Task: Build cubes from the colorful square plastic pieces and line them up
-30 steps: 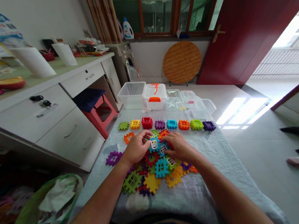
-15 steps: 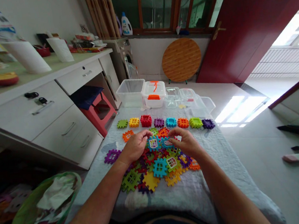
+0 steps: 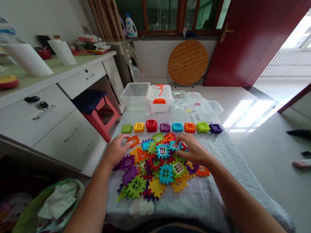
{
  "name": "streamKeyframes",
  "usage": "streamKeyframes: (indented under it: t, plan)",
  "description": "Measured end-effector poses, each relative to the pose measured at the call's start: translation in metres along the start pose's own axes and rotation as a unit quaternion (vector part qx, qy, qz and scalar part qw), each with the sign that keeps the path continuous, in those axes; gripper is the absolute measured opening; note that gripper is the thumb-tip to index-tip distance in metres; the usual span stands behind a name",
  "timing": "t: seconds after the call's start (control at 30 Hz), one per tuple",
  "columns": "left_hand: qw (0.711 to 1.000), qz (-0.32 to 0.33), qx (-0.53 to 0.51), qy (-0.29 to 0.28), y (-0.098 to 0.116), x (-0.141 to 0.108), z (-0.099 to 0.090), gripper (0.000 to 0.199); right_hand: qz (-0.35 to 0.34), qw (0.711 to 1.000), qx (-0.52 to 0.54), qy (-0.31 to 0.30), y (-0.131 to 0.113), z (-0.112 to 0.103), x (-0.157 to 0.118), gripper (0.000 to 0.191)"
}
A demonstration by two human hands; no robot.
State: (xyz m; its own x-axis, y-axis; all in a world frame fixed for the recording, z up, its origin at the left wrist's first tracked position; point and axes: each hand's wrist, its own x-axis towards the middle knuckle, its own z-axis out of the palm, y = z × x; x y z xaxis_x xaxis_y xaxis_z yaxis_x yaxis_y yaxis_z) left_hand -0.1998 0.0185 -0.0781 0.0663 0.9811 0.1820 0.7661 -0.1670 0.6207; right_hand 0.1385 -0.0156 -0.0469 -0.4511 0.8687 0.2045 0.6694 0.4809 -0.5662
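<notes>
Blue piece gripped in right hand, orange piece pinched in left hand.

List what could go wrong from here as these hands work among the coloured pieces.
The left hand, at the orange piece, might nudge the yellow block just behind it. The right hand, at a blue windowed piece, could disturb the overlapping heap.

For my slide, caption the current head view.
Left hand and right hand at a heap of colourful notched tiles.
</notes>
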Motion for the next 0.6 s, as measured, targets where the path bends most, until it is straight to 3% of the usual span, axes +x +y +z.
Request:
streamKeyframes:
  t: [0.1, 0.23, 0.43, 0.6]
  plan:
    - [1.000, -0.001, -0.009, -0.022, -0.013, -0.002, 0.004, 0.044, 0.057, 0.997, -0.045, -0.030, -0.002, 0.002, 0.009, 0.035]
    - [0.999, 0.018, -0.021, -0.023, -0.017, -0.005, 0.009, 0.043, 0.083, 0.993, -0.064, -0.051, -0.002, 0.006, 0.017, 0.036]
    - [0.999, 0.033, -0.017, -0.008, -0.026, -0.005, 0.015, 0.037, -0.006, 1.000, 0.009, -0.028, -0.015, 0.007, 0.021, 0.047]
    - [0.999, 0.036, -0.026, -0.004, -0.030, -0.005, 0.017, 0.036, -0.054, 0.998, 0.014, -0.034, -0.025, 0.024, 0.024, 0.045]
